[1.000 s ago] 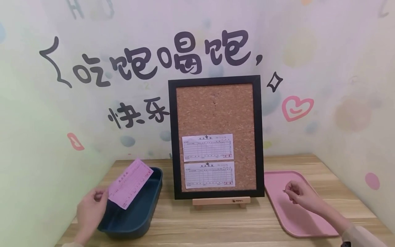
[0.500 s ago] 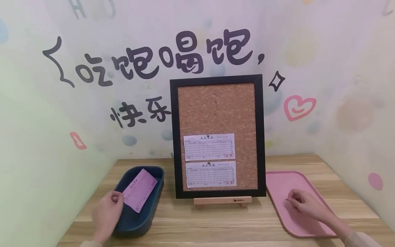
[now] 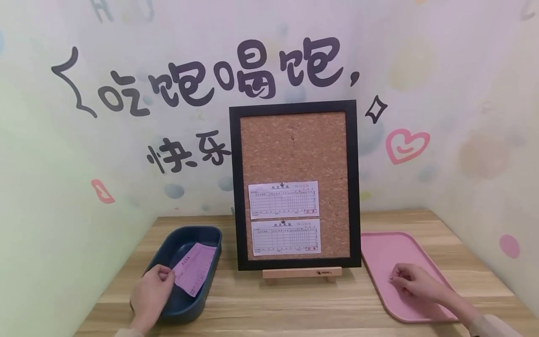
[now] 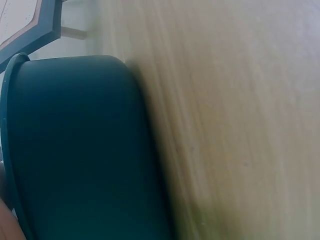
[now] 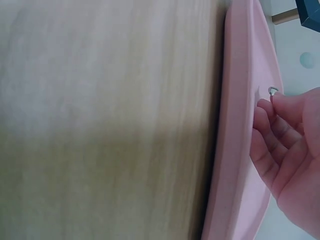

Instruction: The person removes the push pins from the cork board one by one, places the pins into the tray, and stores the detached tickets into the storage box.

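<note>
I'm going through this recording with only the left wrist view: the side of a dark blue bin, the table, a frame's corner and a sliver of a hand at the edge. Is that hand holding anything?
Observer: Yes, the left hand pinches a corner of a pink paper slip.
Reviewer: My view misses the right hand entirely. Is it empty?
Observer: No, it pinches a small metal piece; I can't tell exactly what it is.
Reviewer: And what is pinned up inside the frame? I catch only a scrap of white.
Observer: Two printed sheets, an upper white form and a lower white form.
</note>
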Action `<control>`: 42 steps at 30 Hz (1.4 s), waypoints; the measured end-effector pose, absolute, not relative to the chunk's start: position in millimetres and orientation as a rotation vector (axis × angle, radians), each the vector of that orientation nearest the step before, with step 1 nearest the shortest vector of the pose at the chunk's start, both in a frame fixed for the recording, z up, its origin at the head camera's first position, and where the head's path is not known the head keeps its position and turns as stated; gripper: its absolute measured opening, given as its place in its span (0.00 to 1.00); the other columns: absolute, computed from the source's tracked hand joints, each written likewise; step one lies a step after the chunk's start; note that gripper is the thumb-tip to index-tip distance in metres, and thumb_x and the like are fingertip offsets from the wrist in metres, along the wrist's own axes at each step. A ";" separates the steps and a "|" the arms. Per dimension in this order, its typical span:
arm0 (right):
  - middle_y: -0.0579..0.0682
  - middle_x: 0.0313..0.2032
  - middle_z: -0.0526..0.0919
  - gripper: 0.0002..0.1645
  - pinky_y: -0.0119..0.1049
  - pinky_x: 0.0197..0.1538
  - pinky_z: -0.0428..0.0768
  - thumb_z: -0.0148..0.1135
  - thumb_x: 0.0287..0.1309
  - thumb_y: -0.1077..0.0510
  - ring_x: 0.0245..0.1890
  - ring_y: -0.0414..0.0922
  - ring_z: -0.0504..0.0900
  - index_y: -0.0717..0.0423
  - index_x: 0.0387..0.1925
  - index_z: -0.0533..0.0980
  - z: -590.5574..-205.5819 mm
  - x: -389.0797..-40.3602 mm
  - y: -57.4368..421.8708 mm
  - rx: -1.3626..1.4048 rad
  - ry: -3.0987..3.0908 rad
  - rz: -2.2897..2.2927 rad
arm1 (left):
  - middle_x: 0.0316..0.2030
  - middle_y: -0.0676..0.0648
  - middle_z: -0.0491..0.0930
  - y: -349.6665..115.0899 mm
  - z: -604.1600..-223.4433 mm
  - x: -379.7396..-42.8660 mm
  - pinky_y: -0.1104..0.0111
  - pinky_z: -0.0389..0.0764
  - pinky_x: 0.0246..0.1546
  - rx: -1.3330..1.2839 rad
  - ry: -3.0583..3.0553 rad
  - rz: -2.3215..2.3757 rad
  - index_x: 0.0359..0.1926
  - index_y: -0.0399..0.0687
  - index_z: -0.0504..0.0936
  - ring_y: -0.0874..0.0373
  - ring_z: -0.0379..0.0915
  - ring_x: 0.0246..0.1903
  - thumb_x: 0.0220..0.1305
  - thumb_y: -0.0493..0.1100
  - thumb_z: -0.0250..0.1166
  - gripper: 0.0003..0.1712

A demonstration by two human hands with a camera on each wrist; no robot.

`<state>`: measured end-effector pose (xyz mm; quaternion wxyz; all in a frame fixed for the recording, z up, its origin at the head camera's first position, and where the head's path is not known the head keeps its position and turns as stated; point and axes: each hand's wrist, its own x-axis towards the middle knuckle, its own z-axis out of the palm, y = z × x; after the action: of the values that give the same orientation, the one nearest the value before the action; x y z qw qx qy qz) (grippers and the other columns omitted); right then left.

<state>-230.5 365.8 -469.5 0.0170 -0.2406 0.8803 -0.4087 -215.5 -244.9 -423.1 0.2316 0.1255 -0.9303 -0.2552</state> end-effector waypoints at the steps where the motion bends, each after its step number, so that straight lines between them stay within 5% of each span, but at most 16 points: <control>1: 0.42 0.17 0.73 0.04 0.30 0.17 0.72 0.54 0.58 0.65 0.16 0.31 0.70 0.61 0.28 0.70 -469.7 -231.2 366.1 -0.748 2.727 -1.265 | 0.23 0.45 0.81 -244.9 -423.7 -215.3 0.65 0.66 0.17 0.350 -2.561 -0.696 0.25 0.41 0.79 0.50 0.76 0.22 0.53 0.43 0.59 0.09; 42: 0.41 0.18 0.71 0.05 0.27 0.15 0.70 0.53 0.57 0.66 0.14 0.29 0.67 0.60 0.26 0.70 -465.2 -236.5 362.9 -0.686 2.672 -1.159 | 0.17 0.50 0.75 -254.9 -420.9 -212.2 0.64 0.66 0.19 0.275 -2.962 -0.632 0.20 0.42 0.77 0.56 0.68 0.19 0.46 0.45 0.66 0.10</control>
<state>-236.5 362.9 -465.2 0.0746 -0.2286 0.8905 -0.3862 -212.2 -254.9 -420.9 0.0504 0.0904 -0.9728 -0.2074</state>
